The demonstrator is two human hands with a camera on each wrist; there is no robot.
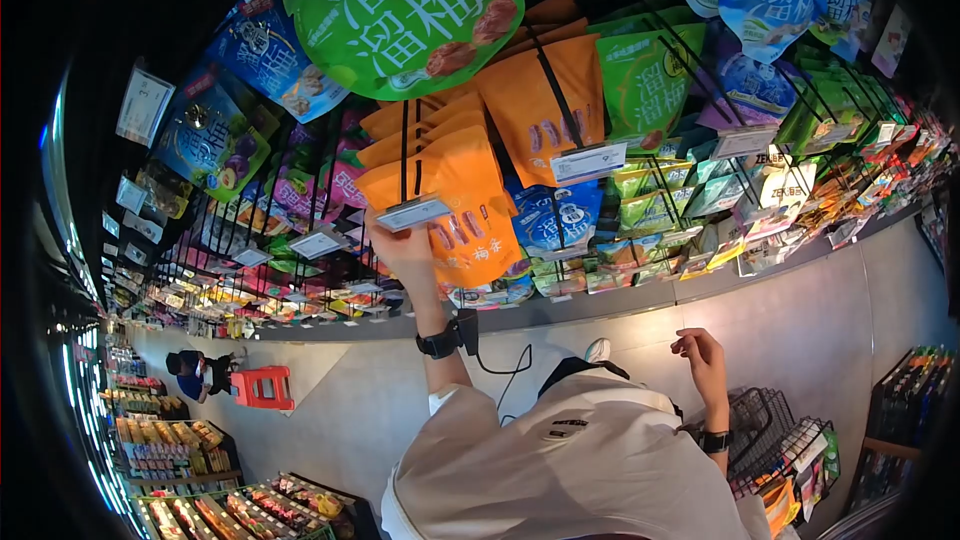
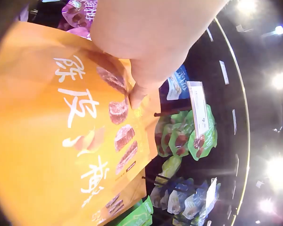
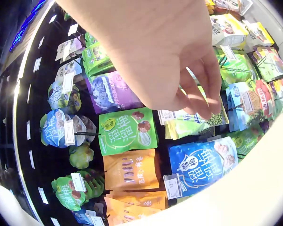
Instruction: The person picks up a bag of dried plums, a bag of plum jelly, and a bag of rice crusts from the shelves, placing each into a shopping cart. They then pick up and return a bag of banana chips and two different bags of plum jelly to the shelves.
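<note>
My left hand is up at the rack, just under a price tag at the end of a hook. It pinches the front of an orange snack bag, which creases at the fingertip in the left wrist view. That bag shows white characters and pictures of brown dried fruit pieces; part of the hand's grip is hidden. More orange bags hang behind and beside it. Low on the right, my right hand hangs with loosely bent fingers, holding nothing, away from the shelf.
A large green bag hangs above, with a blue bag below the orange ones. Hooks with tags stick out along the rack. A basket with packets stands at my right. Far left are a red stool and a person.
</note>
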